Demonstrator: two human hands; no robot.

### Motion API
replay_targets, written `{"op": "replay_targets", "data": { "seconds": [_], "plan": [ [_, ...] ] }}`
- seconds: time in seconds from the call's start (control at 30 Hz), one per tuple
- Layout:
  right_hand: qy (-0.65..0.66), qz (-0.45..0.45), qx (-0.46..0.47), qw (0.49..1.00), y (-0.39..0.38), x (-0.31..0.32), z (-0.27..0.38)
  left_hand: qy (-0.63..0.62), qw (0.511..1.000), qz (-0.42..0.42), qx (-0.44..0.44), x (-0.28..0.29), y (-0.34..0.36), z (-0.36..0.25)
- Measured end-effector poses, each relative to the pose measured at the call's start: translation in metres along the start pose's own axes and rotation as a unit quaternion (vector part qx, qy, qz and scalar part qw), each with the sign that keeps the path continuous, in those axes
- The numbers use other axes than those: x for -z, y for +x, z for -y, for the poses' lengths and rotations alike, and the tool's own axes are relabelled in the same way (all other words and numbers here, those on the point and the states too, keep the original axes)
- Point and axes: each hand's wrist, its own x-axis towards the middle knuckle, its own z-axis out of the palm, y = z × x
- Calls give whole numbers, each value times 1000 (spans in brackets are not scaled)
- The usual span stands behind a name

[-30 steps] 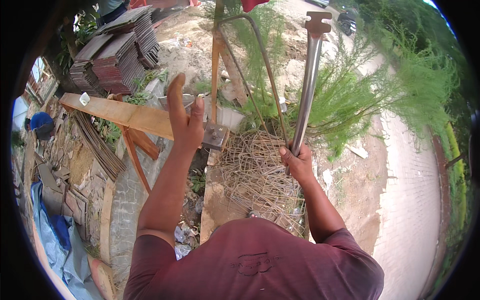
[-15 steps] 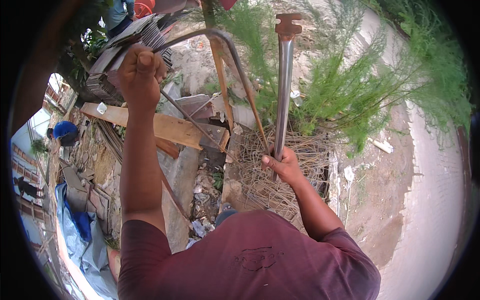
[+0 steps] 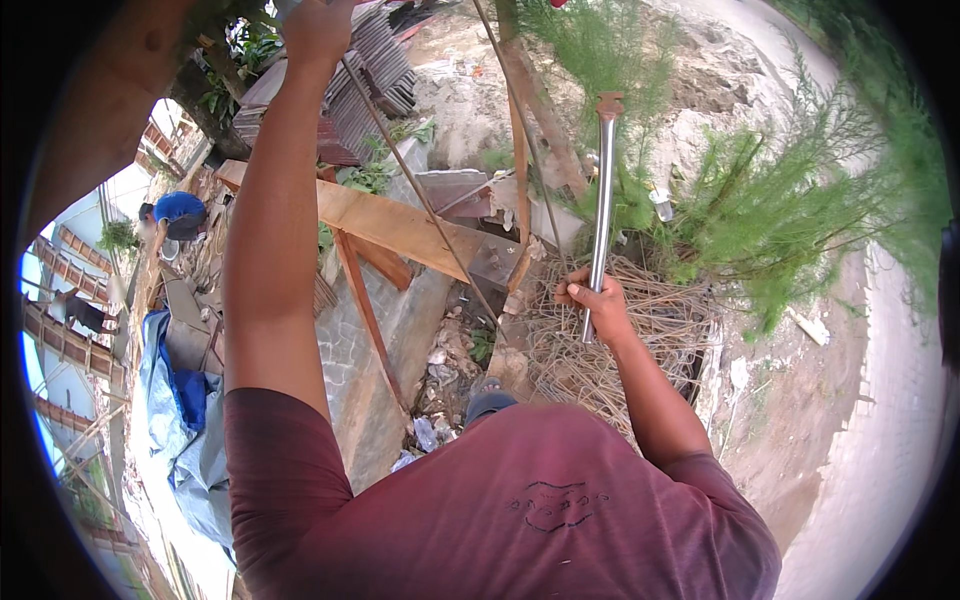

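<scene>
My left hand (image 3: 318, 32) is raised to the top edge, partly cut off, closed around a bent steel rod. One length of the rod (image 3: 420, 195) slants down from that fist toward the rubble. Another length (image 3: 520, 120) comes down from the top edge to my right hand (image 3: 598, 303); the bend between them is out of view. My right hand, lower and in front of me, is wrapped round a rebar bending wrench (image 3: 605, 190), a shiny tube with a rusty slotted head, standing nearly upright. The rod's end also meets these fingers.
A heap of bent thin rods (image 3: 630, 370) lies beneath my right hand. A wooden plank (image 3: 390, 225) crosses to the left, near stacked corrugated sheets (image 3: 370, 90). Feathery green branches (image 3: 790, 210) spread at right. A person in blue (image 3: 180, 215) bends over far left.
My left hand has gone up to the top edge, taking the rod's bend out of view. The right hand with the wrench sits slightly further right and lower in the picture.
</scene>
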Motion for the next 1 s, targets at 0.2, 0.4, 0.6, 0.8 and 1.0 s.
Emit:
{"op": "replay_targets", "data": {
  "seconds": [0.2, 0.4, 0.6, 0.8, 1.0],
  "plan": [
    [19, -43, -15, 999, 6, -18, -4, -111, 991, 64, 33, -46, 24, 60],
    [14, -79, 13, 997, 26, -52, 0, -258, 958, 49, -113, -70, 51, 102],
    [-15, -105, 9, 994, 16, -99, -7, -597, 797, 70, 60, -69, 62, 128],
    [-70, -100, 20, 992, 5, -135, -2, -706, 700, 98, 41, -96, 68, 158],
    [-94, -126, 5, 988, 5, -153, -15, -737, 657, 157, 27, -104, 78, 177]
  ]
}}
